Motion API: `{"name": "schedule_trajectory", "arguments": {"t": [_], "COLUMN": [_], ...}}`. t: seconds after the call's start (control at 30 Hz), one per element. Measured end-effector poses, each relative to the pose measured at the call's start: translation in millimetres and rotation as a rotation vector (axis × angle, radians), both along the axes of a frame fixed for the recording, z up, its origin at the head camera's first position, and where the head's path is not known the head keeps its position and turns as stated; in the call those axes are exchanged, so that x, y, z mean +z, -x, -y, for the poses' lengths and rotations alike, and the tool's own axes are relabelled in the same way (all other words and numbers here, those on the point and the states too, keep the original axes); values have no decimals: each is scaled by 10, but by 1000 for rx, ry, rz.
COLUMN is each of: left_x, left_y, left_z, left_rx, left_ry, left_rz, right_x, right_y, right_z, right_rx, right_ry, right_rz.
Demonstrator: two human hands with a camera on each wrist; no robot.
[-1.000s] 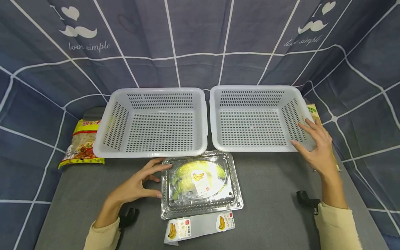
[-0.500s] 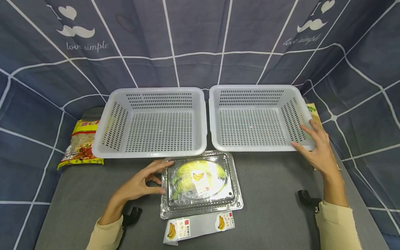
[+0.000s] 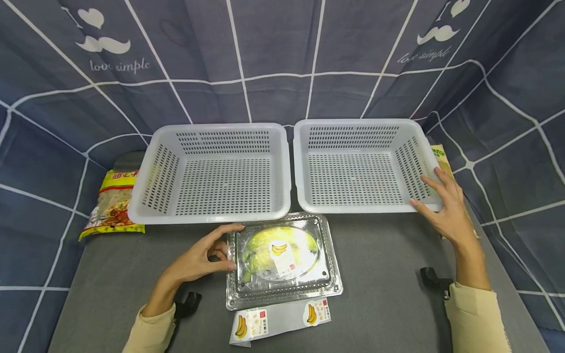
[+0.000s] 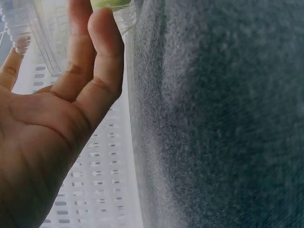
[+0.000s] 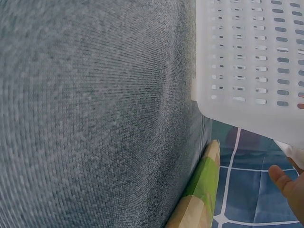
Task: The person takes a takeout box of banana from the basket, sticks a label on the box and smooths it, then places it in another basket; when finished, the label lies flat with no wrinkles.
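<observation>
My left hand (image 3: 198,257) holds the left edge of a clear plastic food box (image 3: 304,282), thumb and index finger at its lid. In the left wrist view, other fingers (image 4: 107,52) bend beneath the box's edge. Pale green and yellow produce shows through the lid, and a white banana sticker (image 3: 281,257) is on top. My right hand (image 3: 452,215) rests over the front right corner of the right white basket (image 3: 353,208), its fingers loosely spread. Part of that hand is cut off in the right wrist view.
Another white basket (image 3: 212,218) stands at left, just behind the box. A strip of banana stickers (image 3: 282,318) lies in front of the box. A yellow-and-red food bag (image 3: 112,206) lies far left; a green-and-tan pack (image 5: 202,183) stands beyond the right basket. Checked cloth (image 3: 282,44) encloses the table.
My left hand has moved slightly right and its thumb and fingers have closed in on the box's left edge. The right hand stays at the basket corner. The view has shifted slightly.
</observation>
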State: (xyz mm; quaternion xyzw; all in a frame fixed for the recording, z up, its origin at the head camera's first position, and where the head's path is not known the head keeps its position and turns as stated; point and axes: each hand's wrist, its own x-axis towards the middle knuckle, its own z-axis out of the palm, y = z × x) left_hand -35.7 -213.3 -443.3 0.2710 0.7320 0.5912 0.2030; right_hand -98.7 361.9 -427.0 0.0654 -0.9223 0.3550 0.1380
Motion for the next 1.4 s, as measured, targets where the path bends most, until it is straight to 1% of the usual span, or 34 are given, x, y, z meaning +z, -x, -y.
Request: {"name": "schedule_trajectory", "arguments": {"t": [0.13,0.27,0.5,0.57,0.73,0.93,1.13,1.27,1.33,1.4], "left_x": [15,15,-12,-10,-6,-11,2,43,76,119], "left_y": [10,14,15,12,-3,-20,-47,-67,-79,-89], "left_z": [-2,-13,-27,-36,-65,-69,-50,-31,-21,-11], "left_rx": [-22,-27,-49,-47,-32,-30,-16,-14,-20,-33], "left_ry": [-31,-54,-126,-140,-156,-168,-158,-172,-192,-222], "left_rz": [54,99,114,123,118,116,97,90,88,67], "right_x": [6,10,12,8,4,3,17,16,15,16], "right_y": [9,14,14,14,13,7,7,11,12,9], "right_z": [0,7,22,20,19,23,17,7,4,3], "right_rx": [5,4,-14,-15,-6,-7,-12,-10,-12,-13], "right_ry": [1,-1,0,-2,2,1,-15,-10,-9,-8], "right_rz": [-10,-6,20,24,22,28,32,24,25,29]}}
